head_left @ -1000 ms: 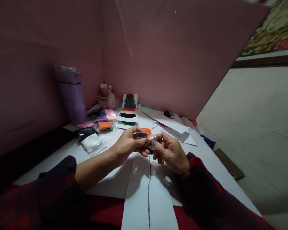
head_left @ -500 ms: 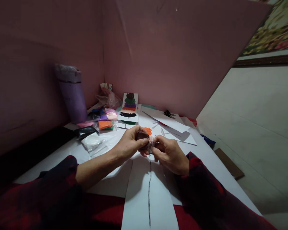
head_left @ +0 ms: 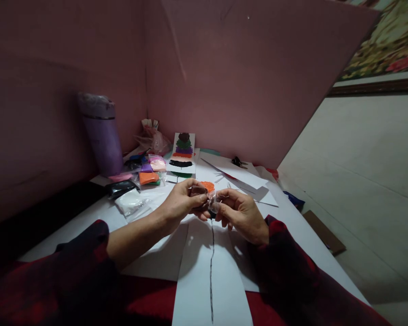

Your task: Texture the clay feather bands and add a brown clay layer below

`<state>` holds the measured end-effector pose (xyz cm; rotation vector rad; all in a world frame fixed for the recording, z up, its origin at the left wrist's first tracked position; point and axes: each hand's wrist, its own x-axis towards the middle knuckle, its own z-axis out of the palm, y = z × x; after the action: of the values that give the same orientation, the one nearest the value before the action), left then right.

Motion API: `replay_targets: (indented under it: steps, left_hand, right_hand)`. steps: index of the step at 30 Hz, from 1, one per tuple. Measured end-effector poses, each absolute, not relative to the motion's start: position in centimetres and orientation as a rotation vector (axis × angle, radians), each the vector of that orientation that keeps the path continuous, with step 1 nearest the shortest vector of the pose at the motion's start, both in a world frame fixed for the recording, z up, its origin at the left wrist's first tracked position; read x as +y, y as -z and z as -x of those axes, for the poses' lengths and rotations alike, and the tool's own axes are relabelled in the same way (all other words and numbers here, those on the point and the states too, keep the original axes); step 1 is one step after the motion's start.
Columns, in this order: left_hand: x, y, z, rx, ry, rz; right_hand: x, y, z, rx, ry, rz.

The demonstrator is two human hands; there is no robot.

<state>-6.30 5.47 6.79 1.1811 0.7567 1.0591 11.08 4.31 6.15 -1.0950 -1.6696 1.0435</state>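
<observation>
My left hand (head_left: 180, 201) is closed round a small clear plastic packet of dark brown modelling clay (head_left: 199, 192). At the packet's crumpled clear end (head_left: 213, 199), the fingertips of my right hand (head_left: 245, 216) pinch the plastic. Both hands are close together above a long white paper strip (head_left: 193, 276), which has a wavy black line drawn down its middle. Just beyond the fingers, a textured orange patch (head_left: 208, 185) shows on the strip; the part of the strip under my hands is hidden.
Coloured clay packets (head_left: 148, 177) lie at the left, with a white packet (head_left: 131, 202) nearer me. A purple bottle (head_left: 104, 136) stands by the wall. Behind are a card with coloured bands (head_left: 182, 151), loose white sheets (head_left: 238, 172) and a small dark object (head_left: 237, 161).
My right fingers have shifted slightly up on the packet's plastic end, and more crumpled clear plastic shows between the hands. My left hand has turned a little, keeping its hold.
</observation>
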Motion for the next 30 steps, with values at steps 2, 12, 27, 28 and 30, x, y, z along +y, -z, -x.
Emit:
replay_targets:
  steps: [2,12,27,28,30]
  left_hand:
    - [5.4,-6.8,6.2,0.748,-1.054,-1.224]
    - [5.5,-7.2,6.0,0.834,-1.061,-1.093]
    - [5.6,-7.9,6.2,0.914,-1.163,-0.958]
    - [5.6,-7.8,6.3,0.901,-1.165,-0.968]
    - [5.7,-7.5,6.3,0.861,-1.165,-1.002]
  right_hand:
    - [4.2,-5.9,-11.0,-1.686,-1.035,1.066]
    - [4.8,-5.7,-10.8,-1.355,-1.126,0.980]
    - [5.7,-6.6,-11.8,-1.072,-1.361,0.794]
    - [5.7,-6.5,-11.8,-1.083,-1.352,0.784]
    - [5.6,-6.3,-11.7,-1.145,-1.295,0.783]
